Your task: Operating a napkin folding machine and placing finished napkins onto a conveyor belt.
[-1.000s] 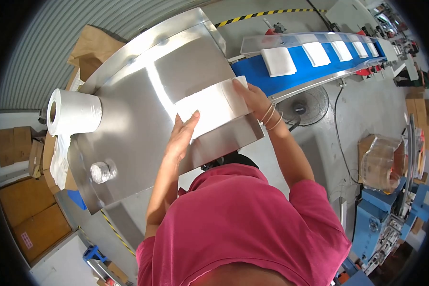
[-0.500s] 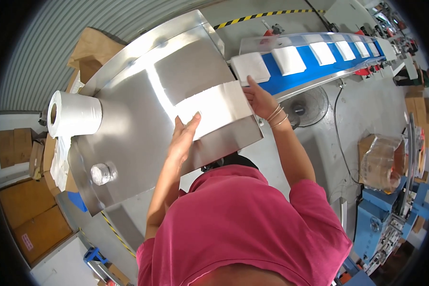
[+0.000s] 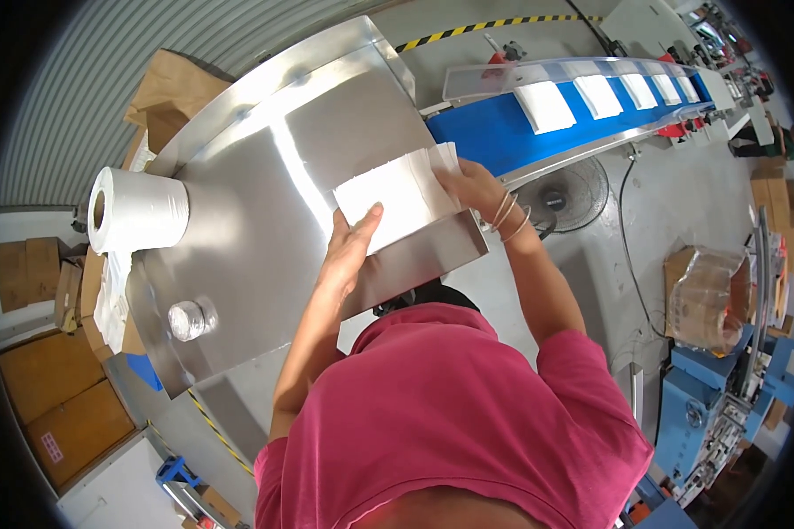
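Observation:
A row of folded white paper napkins (image 3: 388, 196) lies on the steel table (image 3: 256, 212) near its front right corner. My left hand (image 3: 351, 247) is closed around the row's left end, with the thumb on top. At the right end, my right hand (image 3: 475, 187) grips a smaller bundle of white napkins (image 3: 444, 162) against the row, and its fingertips are partly hidden behind the paper. More folded white napkins (image 3: 545, 108) sit spaced apart on the blue conveyor belt (image 3: 485, 141) to the right.
A large white roll (image 3: 141, 210) and a small clear roll (image 3: 188, 321) are on the table's left side. Raised metal rims edge the table. Below the conveyor stands a fan (image 3: 556, 198). Cardboard boxes (image 3: 62, 406) are at the left, a blue machine (image 3: 692, 410) at lower right.
The napkins nearest the table have left the conveyor's end, and my right hand has moved left and now holds a bundle at the row. The other belt napkins have shifted slightly.

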A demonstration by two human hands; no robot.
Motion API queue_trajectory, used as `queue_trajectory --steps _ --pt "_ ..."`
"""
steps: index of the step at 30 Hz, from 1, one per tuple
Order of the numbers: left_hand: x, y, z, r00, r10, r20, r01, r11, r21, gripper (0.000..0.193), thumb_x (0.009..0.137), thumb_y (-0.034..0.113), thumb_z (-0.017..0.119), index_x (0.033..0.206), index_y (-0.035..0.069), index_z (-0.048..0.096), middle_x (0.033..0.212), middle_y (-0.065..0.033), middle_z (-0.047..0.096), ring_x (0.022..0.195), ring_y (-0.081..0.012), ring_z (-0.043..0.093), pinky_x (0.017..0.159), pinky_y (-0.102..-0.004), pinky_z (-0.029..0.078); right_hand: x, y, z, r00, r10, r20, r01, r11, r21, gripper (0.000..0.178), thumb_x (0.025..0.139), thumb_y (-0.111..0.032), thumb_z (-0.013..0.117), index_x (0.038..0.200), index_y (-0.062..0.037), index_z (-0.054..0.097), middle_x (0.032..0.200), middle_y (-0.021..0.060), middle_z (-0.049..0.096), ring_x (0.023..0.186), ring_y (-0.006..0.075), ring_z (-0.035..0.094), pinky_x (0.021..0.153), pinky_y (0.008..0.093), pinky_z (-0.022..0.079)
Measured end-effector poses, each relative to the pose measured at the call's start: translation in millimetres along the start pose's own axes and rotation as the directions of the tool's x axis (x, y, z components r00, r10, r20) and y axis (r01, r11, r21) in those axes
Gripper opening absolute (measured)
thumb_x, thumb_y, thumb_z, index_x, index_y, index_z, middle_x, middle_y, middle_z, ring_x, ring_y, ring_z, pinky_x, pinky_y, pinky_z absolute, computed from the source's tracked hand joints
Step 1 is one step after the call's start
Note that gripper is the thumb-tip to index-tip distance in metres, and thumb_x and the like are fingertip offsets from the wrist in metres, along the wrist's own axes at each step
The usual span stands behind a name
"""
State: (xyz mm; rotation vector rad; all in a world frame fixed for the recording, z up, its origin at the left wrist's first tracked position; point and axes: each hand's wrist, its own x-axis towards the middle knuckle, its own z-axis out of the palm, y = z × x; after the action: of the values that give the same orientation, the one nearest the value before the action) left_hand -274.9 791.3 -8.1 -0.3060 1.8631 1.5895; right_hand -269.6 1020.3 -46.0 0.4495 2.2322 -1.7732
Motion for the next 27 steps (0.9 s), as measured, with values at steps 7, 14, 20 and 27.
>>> queue_trajectory --steps 7,14,20,27 --pt "8 -4 4 0.999 -0.037 -0.023 0.037 0.999 0.015 0.114 0.077 0.051 0.061 0.13 -0.01 -0.02 0.136 -0.0285 0.028 0.132 -0.0326 0.019 0.108 -0.0354 0.012 20 22 -23 0.928 0.362 0.09 -0.239 0.391 0.889 0.05 0.083 -0.044 0.058 0.108 -0.0014 0.056 0.093 0.005 0.062 0.086 0.0175 0.06 0.072 0.0263 0.048" --pt "8 4 18 0.996 0.074 0.045 -0.071 0.996 -0.063 0.087 0.082 0.043 0.059 0.133 -0.007 0.009 0.13 -0.0281 0.035 0.127 -0.0343 0.029 0.105 -0.0381 0.021 -6 -19 17 0.999 -0.035 -0.004 0.035 0.97 0.241 0.046 0.086 -0.038 0.055 0.111 0.0009 0.055 0.098 0.0042 0.059 0.086 0.011 0.054 0.075 0.0245 0.043" --pt "9 4 20 0.998 0.048 0.032 -0.047 0.998 -0.033 0.086 0.082 0.043 0.059 0.132 -0.007 0.011 0.13 -0.0279 0.036 0.127 -0.0341 0.03 0.105 -0.0382 0.022 -1 -8 12 0.99 0.125 -0.058 -0.076 0.846 0.527 0.044 0.085 -0.036 0.057 0.109 0.0013 0.056 0.093 0.0053 0.061 0.081 0.0124 0.057 0.068 0.0241 0.045" --pt "9 5 17 0.998 0.034 0.051 -0.032 0.999 -0.04 0.095 0.08 0.047 0.059 0.133 -0.01 0.005 0.132 -0.028 0.034 0.13 -0.0338 0.024 0.106 -0.038 0.018 16 38 -24 0.975 0.194 -0.112 -0.029 0.604 0.797 0.042 0.082 -0.032 0.061 0.105 0.0029 0.053 0.099 0.0134 0.06 0.087 0.0198 0.061 0.072 0.0306 0.052"
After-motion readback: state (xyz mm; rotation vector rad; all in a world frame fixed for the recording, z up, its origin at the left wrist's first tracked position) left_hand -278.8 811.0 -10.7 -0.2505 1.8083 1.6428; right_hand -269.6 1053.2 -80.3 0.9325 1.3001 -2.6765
